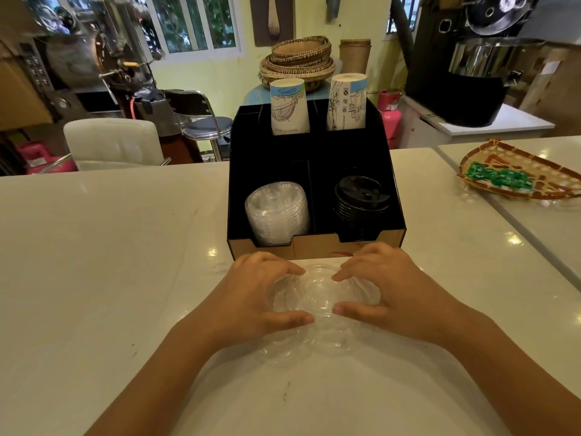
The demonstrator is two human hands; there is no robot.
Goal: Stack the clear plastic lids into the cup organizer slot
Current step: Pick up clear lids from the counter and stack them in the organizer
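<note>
Several loose clear plastic lids (pixel 319 297) lie overlapping on the white counter just in front of the black cup organizer (pixel 314 247). My left hand (pixel 254 297) and my right hand (pixel 390 291) cup this pile from either side, fingers and thumbs curled around the lids and pressing on them. A stack of clear lids (pixel 276 212) leans in the organizer's front left slot. The front right slot holds a stack of black lids (pixel 360 199).
Two stacks of printed paper cups (pixel 289 105) stand in the organizer's back slots. A woven tray (pixel 522 174) with green packets lies at the right on the counter (pixel 94 247). Stools and machines stand beyond the counter's far edge.
</note>
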